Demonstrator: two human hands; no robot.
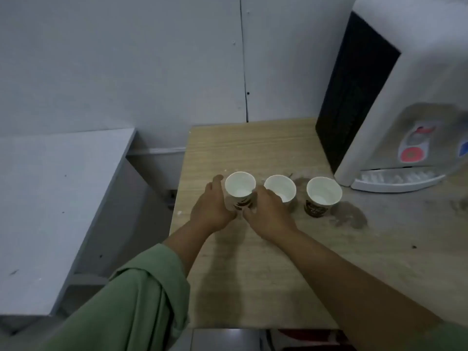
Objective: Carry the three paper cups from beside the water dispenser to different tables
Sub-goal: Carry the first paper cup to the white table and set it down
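Three white paper cups with dark print stand in a row on a wooden table, left of a white water dispenser. Both of my hands wrap the left cup: my left hand on its left side, my right hand on its right side. My right hand partly covers the front of the middle cup. Untouched, the right cup stands closest to the dispenser's drip tray. All three cups look empty inside.
A grey-white table stands to the left, with a gap between it and the wooden table. A pale panelled wall rises behind. Dark stains mark the wood beside the right cup.
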